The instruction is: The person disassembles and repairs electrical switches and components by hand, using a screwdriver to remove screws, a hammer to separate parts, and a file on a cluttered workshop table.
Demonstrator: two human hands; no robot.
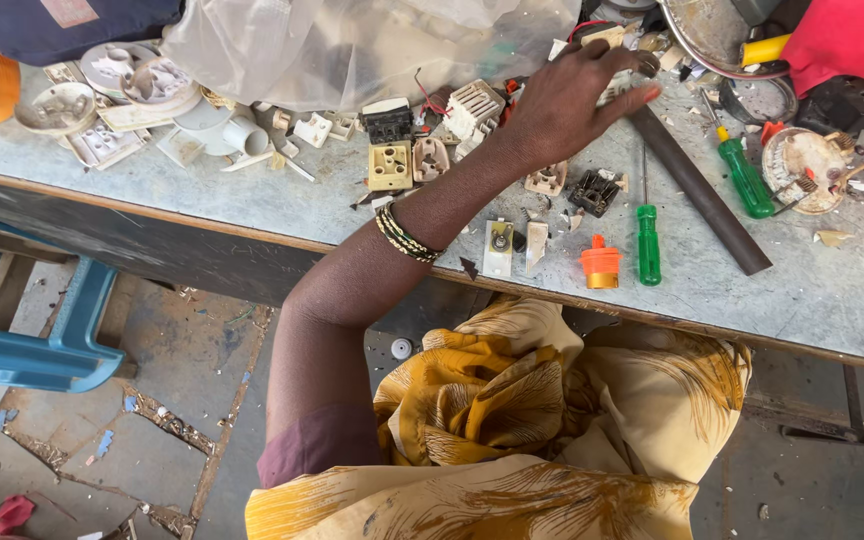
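Note:
My left hand [567,100] reaches across the grey workbench [252,200] to its far side, palm down, with the fingers spread over a heap of small white and beige electrical parts [472,110]. The fingertips touch a white piece and a small dark ring beside the top end of a long dark metal bar [702,195]. Nothing is clearly gripped. Striped bangles [407,235] circle the wrist. My right hand is out of sight. Yellow patterned cloth [512,420] covers my lap below the bench edge.
Two green screwdrivers [648,245] [745,177] and an orange capped piece [601,263] lie right of the arm. A beige socket [390,165], broken switch plates [102,100] and a clear plastic bag [352,40] lie to the left. A blue plastic stool [52,340] stands on the floor.

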